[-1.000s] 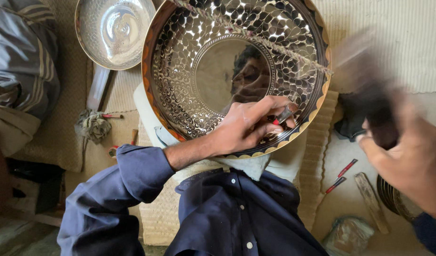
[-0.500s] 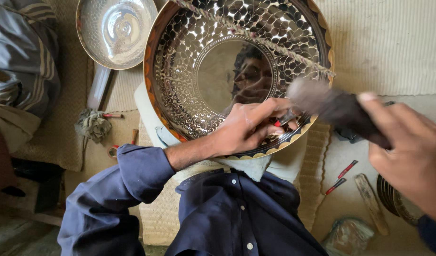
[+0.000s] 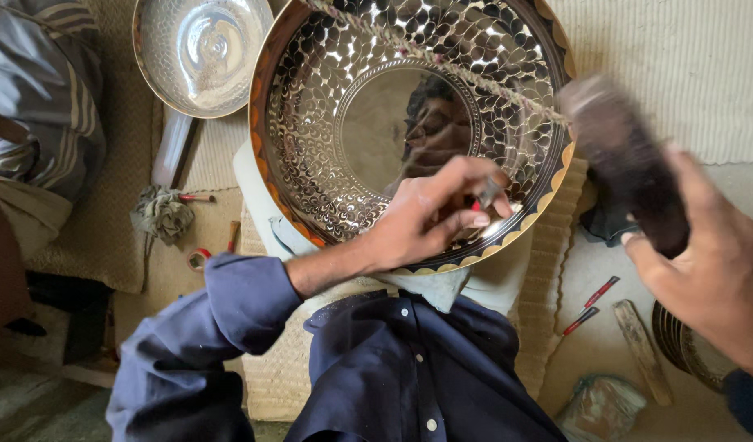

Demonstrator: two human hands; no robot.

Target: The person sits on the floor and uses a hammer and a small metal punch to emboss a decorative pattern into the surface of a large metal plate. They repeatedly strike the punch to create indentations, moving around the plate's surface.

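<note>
At the centre of the frame, the left hand (image 3: 425,217) pinches a small red-tipped tool (image 3: 484,196) against the inner wall of a large patterned metal bowl (image 3: 327,123). At right, the right hand (image 3: 712,270) grips a dark, blurred mallet (image 3: 622,155) beside the bowl's rim. A smaller silver bowl (image 3: 200,49) lies upper left.

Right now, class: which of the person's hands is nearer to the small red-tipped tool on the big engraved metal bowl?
Left. The left hand pinches the red-tipped tool against the engraved bowl. The right hand is off the bowl's right rim, holding a blurred dark mallet.
</note>
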